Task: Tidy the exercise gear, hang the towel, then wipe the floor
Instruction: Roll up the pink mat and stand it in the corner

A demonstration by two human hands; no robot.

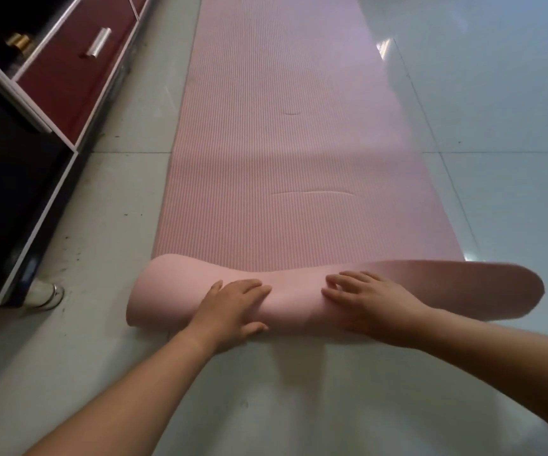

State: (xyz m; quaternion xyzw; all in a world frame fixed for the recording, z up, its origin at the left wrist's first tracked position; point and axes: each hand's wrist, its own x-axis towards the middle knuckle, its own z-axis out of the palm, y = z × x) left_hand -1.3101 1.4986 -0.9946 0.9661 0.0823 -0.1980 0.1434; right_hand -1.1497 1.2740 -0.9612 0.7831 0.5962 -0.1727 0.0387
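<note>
Two hands press down on the turned-over near end of a pink exercise mat point(285, 153).

The mat lies lengthwise on the pale tiled floor point(509, 133), ribbed side up, and its near end is curled back into a loose roll showing the smooth underside. The left hand point(233, 307) and right hand point(371, 304) rest side by side on top of that roll, fingers fairly straight and spread, holding nothing else. To the left stands a dark cabinet point(13, 192) with a red drawer point(69, 77) and a metal handle point(98, 42).
</note>
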